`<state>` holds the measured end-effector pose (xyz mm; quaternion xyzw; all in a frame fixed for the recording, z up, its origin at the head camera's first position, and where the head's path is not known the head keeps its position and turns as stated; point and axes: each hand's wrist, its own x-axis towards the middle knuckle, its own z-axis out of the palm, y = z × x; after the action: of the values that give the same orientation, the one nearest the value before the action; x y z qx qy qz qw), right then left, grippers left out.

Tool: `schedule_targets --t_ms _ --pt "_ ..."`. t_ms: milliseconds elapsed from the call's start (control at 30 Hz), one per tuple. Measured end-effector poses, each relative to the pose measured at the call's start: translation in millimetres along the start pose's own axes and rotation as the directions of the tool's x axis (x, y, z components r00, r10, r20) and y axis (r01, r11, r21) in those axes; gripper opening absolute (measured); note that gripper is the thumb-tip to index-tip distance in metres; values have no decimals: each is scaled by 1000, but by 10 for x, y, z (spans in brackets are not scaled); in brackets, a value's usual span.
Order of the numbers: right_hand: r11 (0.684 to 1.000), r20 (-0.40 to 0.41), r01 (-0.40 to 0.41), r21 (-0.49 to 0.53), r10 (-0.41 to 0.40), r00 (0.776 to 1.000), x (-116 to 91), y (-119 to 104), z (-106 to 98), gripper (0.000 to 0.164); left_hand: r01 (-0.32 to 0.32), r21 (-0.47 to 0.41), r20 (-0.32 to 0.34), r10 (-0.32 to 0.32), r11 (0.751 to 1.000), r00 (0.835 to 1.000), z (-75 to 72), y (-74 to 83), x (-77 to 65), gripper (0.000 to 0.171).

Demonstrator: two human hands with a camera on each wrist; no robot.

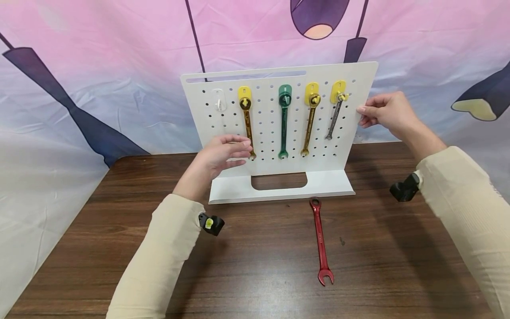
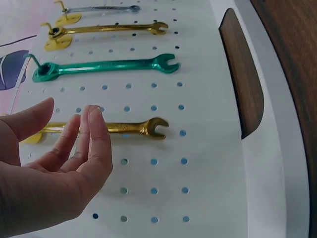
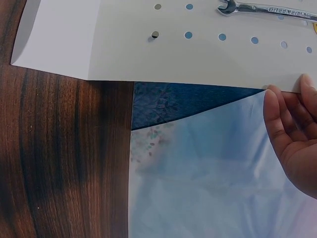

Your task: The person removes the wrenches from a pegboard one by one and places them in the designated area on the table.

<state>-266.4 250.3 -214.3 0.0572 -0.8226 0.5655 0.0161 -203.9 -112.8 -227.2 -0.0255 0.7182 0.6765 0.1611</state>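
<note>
A white pegboard (image 1: 229, 170) stands on the table, and my right hand (image 1: 392, 113) pinches its right edge between thumb and fingers. My left hand (image 1: 223, 155) is in front of the board's left part, fingers loosely bent and apart from the thumb. Behind those fingers hangs a gold wrench (image 2: 126, 128), partly hidden; no grip on it shows. To its right hang a green wrench (image 1: 283, 128), a second gold wrench (image 1: 309, 126) and a small silver wrench (image 1: 335, 118), each on a hook. A red wrench (image 1: 321, 239) lies on the table before the board.
A bare clear hook (image 1: 218, 101) is at the board's upper left. The board's base (image 1: 326, 181) has a cut-out and rests on a dark wooden table (image 1: 259, 266). A printed cloth (image 1: 131, 88) hangs behind. Each sleeve carries a small black camera mount (image 1: 405, 188).
</note>
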Motion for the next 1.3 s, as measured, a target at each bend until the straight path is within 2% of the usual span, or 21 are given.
schedule_targets --t_ms 200,433,833,1300 --pt "1000 1 4 -5 -4 1000 -6 4 1 12 -19 -9 -33 19 1000 999 -88 43 24 25" --pt "1000 -2 13 -27 -13 1000 -9 14 4 12 -40 -37 -75 37 998 996 -111 108 49 27" --pt "1000 -4 17 -21 -18 1000 -14 5 6 11 -81 -49 -64 77 996 995 -107 131 126 32" --pt "999 -2 24 -27 -24 1000 -2 9 -4 11 -77 -59 -71 72 995 995 -24 146 210 36"
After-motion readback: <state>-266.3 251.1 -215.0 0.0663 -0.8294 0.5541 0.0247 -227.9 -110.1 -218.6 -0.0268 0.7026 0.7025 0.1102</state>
